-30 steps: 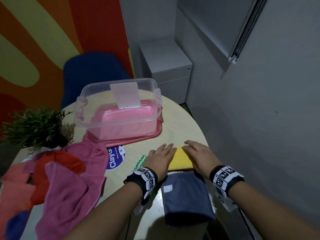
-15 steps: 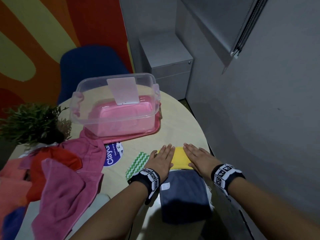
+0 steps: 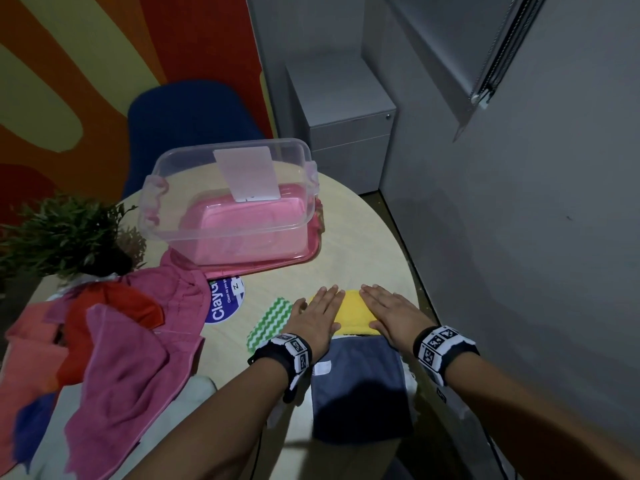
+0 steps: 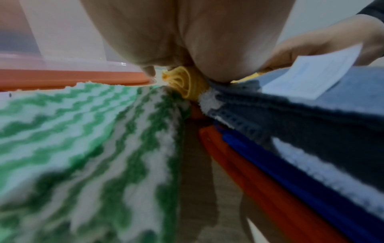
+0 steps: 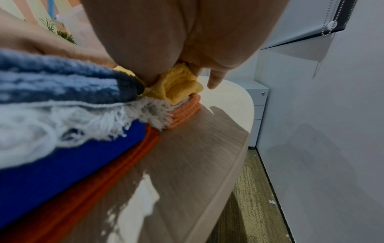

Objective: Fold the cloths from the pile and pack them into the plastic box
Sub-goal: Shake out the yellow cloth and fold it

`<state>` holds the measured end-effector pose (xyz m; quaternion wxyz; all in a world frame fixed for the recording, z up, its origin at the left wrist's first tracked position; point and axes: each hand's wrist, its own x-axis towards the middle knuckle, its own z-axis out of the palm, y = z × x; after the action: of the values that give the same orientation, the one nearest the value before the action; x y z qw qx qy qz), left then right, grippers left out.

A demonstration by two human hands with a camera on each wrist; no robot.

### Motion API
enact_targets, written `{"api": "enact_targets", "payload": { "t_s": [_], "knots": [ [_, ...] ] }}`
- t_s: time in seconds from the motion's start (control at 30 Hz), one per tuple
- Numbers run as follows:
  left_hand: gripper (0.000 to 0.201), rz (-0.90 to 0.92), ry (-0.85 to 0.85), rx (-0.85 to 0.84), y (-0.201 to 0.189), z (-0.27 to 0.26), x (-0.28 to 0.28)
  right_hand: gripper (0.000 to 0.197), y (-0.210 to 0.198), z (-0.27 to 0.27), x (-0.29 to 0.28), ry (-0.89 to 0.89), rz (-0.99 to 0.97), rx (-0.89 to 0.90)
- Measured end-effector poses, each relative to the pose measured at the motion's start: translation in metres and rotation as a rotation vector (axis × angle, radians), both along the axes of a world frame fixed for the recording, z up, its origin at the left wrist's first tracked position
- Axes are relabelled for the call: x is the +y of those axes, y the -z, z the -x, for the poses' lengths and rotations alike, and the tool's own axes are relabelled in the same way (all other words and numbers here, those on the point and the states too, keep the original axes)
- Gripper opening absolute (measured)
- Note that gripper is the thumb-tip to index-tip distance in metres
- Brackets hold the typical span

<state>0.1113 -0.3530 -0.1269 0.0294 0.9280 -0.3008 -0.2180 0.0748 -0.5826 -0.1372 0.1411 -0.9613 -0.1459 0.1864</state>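
A round pale wood table [image 3: 349,251] stands in a small room w/ grey walls, a grey drawer cabinet [image 3: 346,133], a blue chair [image 3: 187,123] and an orange-yellow mural. Both hands lie flat, fingers straight, on a folded yellow cloth [image 3: 351,311]: left hand [image 3: 317,318] on its left part, right hand [image 3: 391,317] on its right. Its long axis runs left-right, across the table's near edge. It tops a stack incl. a grey-blue cloth [image 3: 360,386]; a green zigzag cloth [image 3: 272,318] lies just beside. The clear plastic box [image 3: 228,192] sits farther back; the unfolded pile [image 3: 114,337] at left, near a plant [image 3: 65,233]. Wrist views alone show lower layers: blue cloth [image 5: 62,167], orange cloth [image 5: 116,166], white fringe [image 5: 133,115].
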Motion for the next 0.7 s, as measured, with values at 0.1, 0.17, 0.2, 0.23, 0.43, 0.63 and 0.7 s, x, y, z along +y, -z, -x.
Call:
{"api": "enact_targets", "payload": {
  "t_s": [0.1,0.17,0.2,0.23,0.43,0.63,0.7],
  "knots": [
    [0.061,0.023,-0.023,0.000,-0.004,-0.001,-0.001,0.068,-0.002,0.000,0.003,0.019,-0.034,-0.014],
    [0.062,0.045,-0.031,0.013,-0.008,-0.001,-0.002,0.069,-0.005,0.000,0.006,0.043,-0.043,-0.018],
    [0.063,0.051,-0.034,0.021,-0.011,-0.003,-0.002,0.070,-0.007,0.000,0.007,0.051,-0.044,-0.019],
    [0.064,0.055,-0.036,0.026,-0.015,-0.004,-0.002,0.071,-0.011,-0.002,0.008,0.052,-0.037,-0.017],
    [0.070,0.115,-0.069,-0.040,-0.043,0.000,0.001,0.076,-0.053,-0.008,0.012,0.060,0.067,0.013],
    [0.069,0.226,-0.126,-0.071,-0.059,0.014,0.043,0.065,-0.086,-0.013,0.039,0.074,0.105,-0.139],
    [0.072,0.226,-0.139,-0.076,-0.060,0.019,0.068,0.056,-0.092,-0.010,0.061,0.072,0.083,-0.215]
  ]
}}
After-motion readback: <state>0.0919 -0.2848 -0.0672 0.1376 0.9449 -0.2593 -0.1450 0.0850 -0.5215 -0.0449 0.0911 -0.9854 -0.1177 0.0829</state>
